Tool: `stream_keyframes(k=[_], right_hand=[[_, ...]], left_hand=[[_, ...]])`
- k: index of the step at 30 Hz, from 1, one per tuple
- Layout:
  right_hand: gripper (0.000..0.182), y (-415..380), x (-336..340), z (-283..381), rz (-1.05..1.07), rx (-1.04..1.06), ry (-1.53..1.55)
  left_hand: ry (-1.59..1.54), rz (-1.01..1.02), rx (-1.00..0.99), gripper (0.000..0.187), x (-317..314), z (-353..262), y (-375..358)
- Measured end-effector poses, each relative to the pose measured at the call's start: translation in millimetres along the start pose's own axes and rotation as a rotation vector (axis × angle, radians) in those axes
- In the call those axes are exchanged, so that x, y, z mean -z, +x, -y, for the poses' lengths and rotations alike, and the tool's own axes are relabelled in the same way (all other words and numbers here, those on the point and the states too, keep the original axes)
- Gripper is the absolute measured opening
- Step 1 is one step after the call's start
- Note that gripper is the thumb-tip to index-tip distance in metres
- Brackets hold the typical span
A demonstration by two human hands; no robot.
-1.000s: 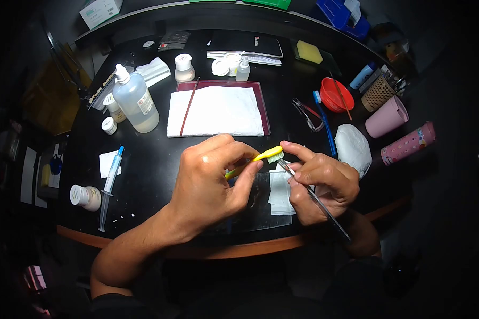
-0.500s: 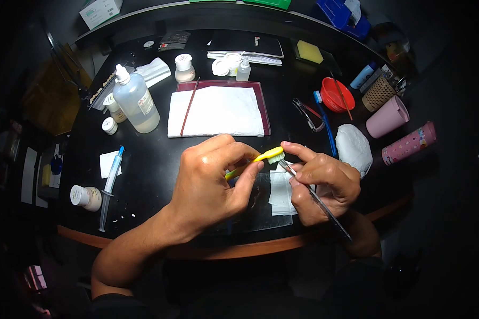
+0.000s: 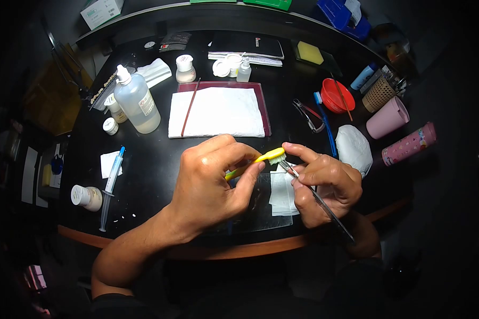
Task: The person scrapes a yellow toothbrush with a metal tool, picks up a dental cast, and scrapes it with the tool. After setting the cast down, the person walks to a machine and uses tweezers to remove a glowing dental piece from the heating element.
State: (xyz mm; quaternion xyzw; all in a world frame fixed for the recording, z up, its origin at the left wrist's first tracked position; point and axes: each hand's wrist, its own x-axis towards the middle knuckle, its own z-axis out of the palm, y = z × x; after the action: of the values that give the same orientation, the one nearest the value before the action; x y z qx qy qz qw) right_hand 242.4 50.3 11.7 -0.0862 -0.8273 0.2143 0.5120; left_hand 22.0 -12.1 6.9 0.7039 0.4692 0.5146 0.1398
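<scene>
My left hand (image 3: 210, 178) pinches a yellow toothbrush (image 3: 275, 153) between thumb and fingers, with its white bristles facing down. In my right hand (image 3: 330, 186) is a slim, dark metal-looking instrument (image 3: 332, 215), slanting down to the right. Its shiny tip meets the bristles from below, and my right index fingertip rests at the end of the brush head. Under the hands lie white paper pieces (image 3: 281, 202) and a glass slab (image 3: 261, 222). Beyond them, a folded white towel (image 3: 223, 111) on a maroon tray (image 3: 266, 114) bears a thin red-brown brush (image 3: 190, 109).
To the left stand a large squeeze bottle (image 3: 138, 103), a syringe (image 3: 112, 181) and a labelled jar (image 3: 86, 198). On the right are a blue toothbrush (image 3: 327, 125), a red bowl (image 3: 335, 98), a white lump (image 3: 352, 149) and a pink cup (image 3: 387, 119). The wooden table edge (image 3: 250, 250) runs in front.
My right hand and the instrument have shifted very slightly right and down, with the tip still at the bristles. The left hand and yellow toothbrush stay nearly in place.
</scene>
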Motion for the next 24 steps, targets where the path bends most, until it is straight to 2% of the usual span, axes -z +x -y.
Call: stream_keyframes(k=[24], right_hand=[[0.018,1.8,1.6,0.7,0.045,0.011,-0.014]], left_hand=[[0.009,0.005,-0.007,0.009,0.1,1.4,0.0]])
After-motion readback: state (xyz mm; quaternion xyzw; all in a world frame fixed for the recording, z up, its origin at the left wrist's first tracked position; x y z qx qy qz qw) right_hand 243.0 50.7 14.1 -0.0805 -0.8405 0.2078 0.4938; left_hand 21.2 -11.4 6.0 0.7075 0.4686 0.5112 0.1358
